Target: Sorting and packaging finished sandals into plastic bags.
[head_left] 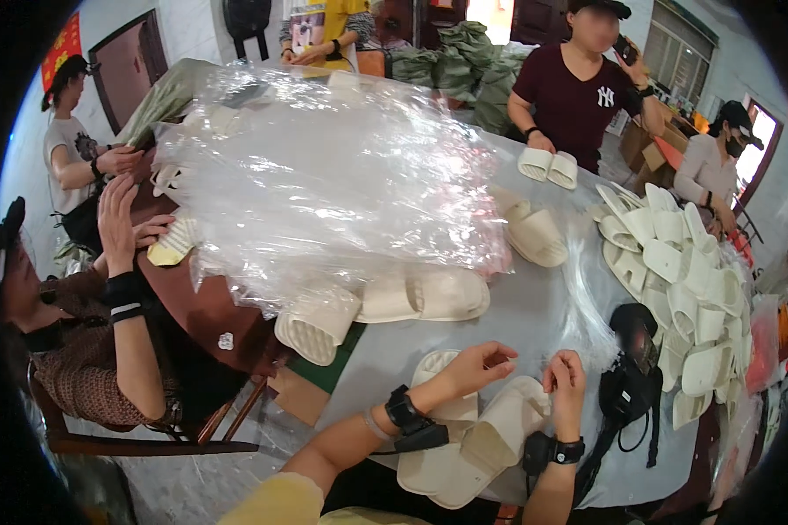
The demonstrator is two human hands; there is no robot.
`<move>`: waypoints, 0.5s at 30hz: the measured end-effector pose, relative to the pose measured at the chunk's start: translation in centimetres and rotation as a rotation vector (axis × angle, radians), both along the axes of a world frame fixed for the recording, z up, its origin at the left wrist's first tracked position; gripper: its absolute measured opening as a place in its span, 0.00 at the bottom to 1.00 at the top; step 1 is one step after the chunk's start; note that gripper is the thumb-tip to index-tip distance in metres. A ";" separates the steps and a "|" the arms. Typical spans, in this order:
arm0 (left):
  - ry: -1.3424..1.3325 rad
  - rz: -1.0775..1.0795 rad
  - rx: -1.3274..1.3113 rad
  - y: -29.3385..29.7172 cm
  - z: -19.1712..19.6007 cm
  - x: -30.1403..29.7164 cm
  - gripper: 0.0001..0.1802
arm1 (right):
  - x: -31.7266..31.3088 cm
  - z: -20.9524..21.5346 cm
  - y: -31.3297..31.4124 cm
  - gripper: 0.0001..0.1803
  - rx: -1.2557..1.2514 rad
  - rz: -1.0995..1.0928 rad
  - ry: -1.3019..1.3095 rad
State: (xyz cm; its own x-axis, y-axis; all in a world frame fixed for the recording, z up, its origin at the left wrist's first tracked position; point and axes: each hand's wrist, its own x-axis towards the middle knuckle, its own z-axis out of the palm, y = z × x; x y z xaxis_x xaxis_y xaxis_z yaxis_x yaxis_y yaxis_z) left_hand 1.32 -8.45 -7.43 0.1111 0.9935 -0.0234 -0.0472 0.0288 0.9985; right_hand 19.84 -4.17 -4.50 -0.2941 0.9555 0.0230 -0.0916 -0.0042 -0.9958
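A pair of cream slippers (468, 451) lies near the table's front edge, between and below my forearms. My left hand (473, 367) hovers over their far end, its fingers loosely bent and apart, with nothing seen in them. To the right, my right hand (566, 372) is raised beside the slippers, fingers half curled and also without a visible object. Just ahead of my hands, another pair of cream slippers (425, 295) rests at the near edge of a heap of clear plastic bags (341, 175). One more slipper (320, 324) stands tilted to its left.
Cream slippers (687, 271) form a large pile on the right, with a black pouch (630, 385) before it. Slippers (538, 232) also lie past the bags. Several people surround the table; one seated person (87, 341) is close at left. Green sacks (464, 74) stand behind.
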 end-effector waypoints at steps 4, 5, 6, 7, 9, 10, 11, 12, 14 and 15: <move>-0.065 -0.062 0.043 0.1 -1.1 -0.1 0.17 | -0.4 0.0 -0.1 0.07 0.071 -0.053 -0.105; -0.070 -0.064 0.044 0.0 -0.9 0.0 0.17 | -0.3 0.1 -0.2 0.07 0.062 -0.067 -0.104; -0.007 -0.064 0.031 0.0 -0.8 -0.2 0.19 | -0.2 0.2 -0.4 0.07 0.053 -0.081 -0.104; 0.056 -0.064 0.019 -0.1 -0.6 -0.3 0.23 | -0.2 0.5 -0.5 0.07 0.055 -0.084 -0.110; 0.076 0.178 0.101 -0.8 0.9 -0.1 0.26 | -0.3 1.4 -1.1 0.04 0.180 0.040 -0.039; 0.099 0.426 0.181 -1.2 1.7 -0.1 0.30 | -0.4 1.9 -1.9 0.04 0.181 0.034 -0.044; -0.213 0.557 0.171 -1.2 2.5 -0.2 0.31 | -0.6 2.9 -2.9 0.04 0.201 0.087 -0.034; -0.531 0.670 0.147 -1.1 3.1 -0.4 0.31 | -0.5 4.1 -4.0 0.04 0.217 0.131 -0.028; -0.859 0.505 0.127 -1.6 3.4 -3.4 0.20 | 0.3 7.6 -5.8 0.05 0.225 0.098 -0.027; -0.930 0.456 0.134 -2.1 3.5 -4.7 0.15 | 1.0 9.3 -6.3 0.05 0.249 0.103 -0.075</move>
